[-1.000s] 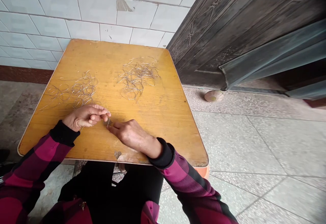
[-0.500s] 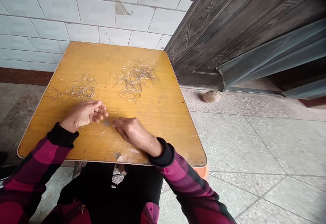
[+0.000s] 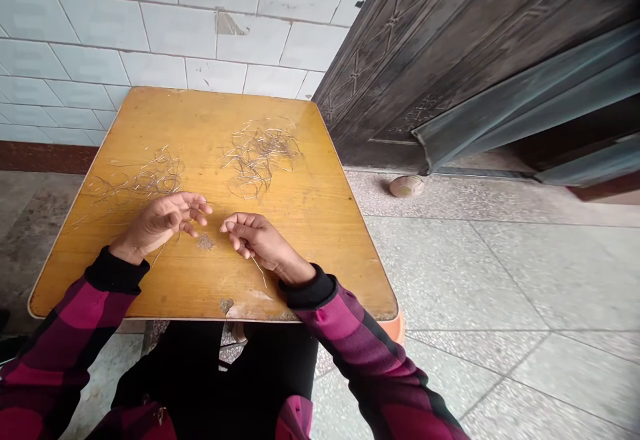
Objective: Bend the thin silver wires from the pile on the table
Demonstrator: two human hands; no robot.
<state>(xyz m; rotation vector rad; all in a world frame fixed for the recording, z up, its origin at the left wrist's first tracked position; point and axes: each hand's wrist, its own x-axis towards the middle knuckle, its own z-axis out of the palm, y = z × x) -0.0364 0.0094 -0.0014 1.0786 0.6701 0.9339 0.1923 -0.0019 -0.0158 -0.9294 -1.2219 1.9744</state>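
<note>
My left hand (image 3: pixel 167 219) hovers over the left part of the wooden table, fingers spread and curved, with nothing plainly held. A short thin wire (image 3: pixel 159 255) shows just below it, partly hidden by the hand. My right hand (image 3: pixel 255 239) is closed in a pinch, thumb against the forefinger. From under its fingers a thin bent wire (image 3: pixel 259 272) sticks out toward the near edge. Beyond the left hand lies a loose pile of curled wires (image 3: pixel 157 177). Another tangle of bent wires (image 3: pixel 263 153) sits farther back, right of centre.
The yellow wooden table (image 3: pixel 320 247) has a worn patch (image 3: pixel 205 242) between the hands and a chipped spot (image 3: pixel 227 305) at the near edge. A white tiled wall (image 3: pixel 200 33) stands behind. At right are a dark carved door (image 3: pixel 390 73) and a roundish object (image 3: pixel 407 186) on the floor.
My right hand has risen and turned, and a wire now shows beneath its fingers. The short wire between the hands is gone from its spot. My left hand's fingers have spread wider.
</note>
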